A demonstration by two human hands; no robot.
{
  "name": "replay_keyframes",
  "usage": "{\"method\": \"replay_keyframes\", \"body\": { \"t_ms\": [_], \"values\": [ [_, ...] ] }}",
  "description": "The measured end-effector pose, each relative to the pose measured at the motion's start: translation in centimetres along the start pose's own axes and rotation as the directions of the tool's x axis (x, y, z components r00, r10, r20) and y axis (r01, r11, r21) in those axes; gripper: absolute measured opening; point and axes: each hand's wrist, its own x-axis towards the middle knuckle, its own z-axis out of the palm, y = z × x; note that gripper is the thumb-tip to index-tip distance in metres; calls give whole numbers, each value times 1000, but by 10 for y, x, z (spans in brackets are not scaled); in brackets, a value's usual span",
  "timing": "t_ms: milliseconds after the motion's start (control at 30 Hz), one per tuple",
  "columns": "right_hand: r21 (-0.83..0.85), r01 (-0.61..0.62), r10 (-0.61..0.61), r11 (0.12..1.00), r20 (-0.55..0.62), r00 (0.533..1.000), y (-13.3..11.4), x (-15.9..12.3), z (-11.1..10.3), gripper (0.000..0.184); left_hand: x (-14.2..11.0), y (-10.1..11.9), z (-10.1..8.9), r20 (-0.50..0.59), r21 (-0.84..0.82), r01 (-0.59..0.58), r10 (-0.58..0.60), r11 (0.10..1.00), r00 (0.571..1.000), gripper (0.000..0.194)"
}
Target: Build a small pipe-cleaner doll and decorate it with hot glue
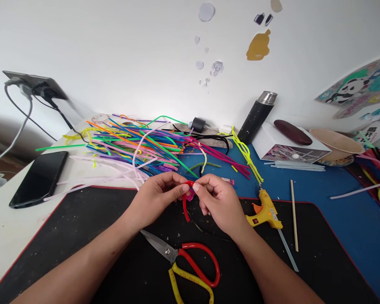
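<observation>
Between my two hands, above the black mat, is a red pipe cleaner [185, 209] whose loose end hangs straight down. My left hand [160, 194] pinches it between thumb and forefinger. From the other side, my right hand [218, 198] pinches the same piece close to the left fingertips. A small magenta-pink piece [190, 195] shows just behind the red one, partly covered by the fingers. Below the hands, scissors [174, 253] with one red and one yellow handle lie on the mat with their blades together.
A heap of coloured pipe cleaners [139, 145] spreads behind my hands. At right lie a yellow glue gun [267, 213] and a wooden stick [294, 215]. Farther back stand a black flask [256, 118] and a white box [291, 145]. A phone [39, 177] rests at left.
</observation>
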Motion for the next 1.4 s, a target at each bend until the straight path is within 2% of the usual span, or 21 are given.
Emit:
{"method": "replay_keyframes", "body": {
  "t_ms": [133,333,633,733,833,967,1067,1133,1300,1400],
  "values": [
    [11,0,0,1000,16,1000,-2,-1,0,27,-1,-2,-1,-2,-3,-2,2,1000,1000,35],
    [114,-80,69,990,102,992,-2,1,-4,35,-1,-5,-2,-36,-74,-3,0,997,999,32],
    [132,-80,67,988,104,992,-2,2,-3,35,-3,-1,1,-25,-21,-29,29,999,999,35],
    [84,-44,38,996,68,997,-3,1,-2,29,-2,-2,1,-12,-38,-10,10,999,1000,34],
    [-43,15,-14,999,7,1000,-2,-1,-1,21,-1,-5,2,-6,-89,26,-27,996,1000,33],
    [-213,84,-99,973,-58,993,1,-3,2,16,-1,-9,6,34,-258,126,-121,958,992,32],
    [-269,118,-146,956,-86,985,3,-3,3,14,-1,-9,9,50,-377,205,-201,903,978,34],
    [-245,112,-135,963,-77,988,4,-2,3,16,0,-9,10,40,-381,199,-198,903,979,35],
    [-28,-13,14,1000,40,999,4,0,-1,24,2,-15,7,-5,-284,108,-115,953,993,31],
    [18,-32,30,999,78,996,2,1,-2,28,2,-17,5,-61,-254,73,-91,964,994,27]
  ]
}}
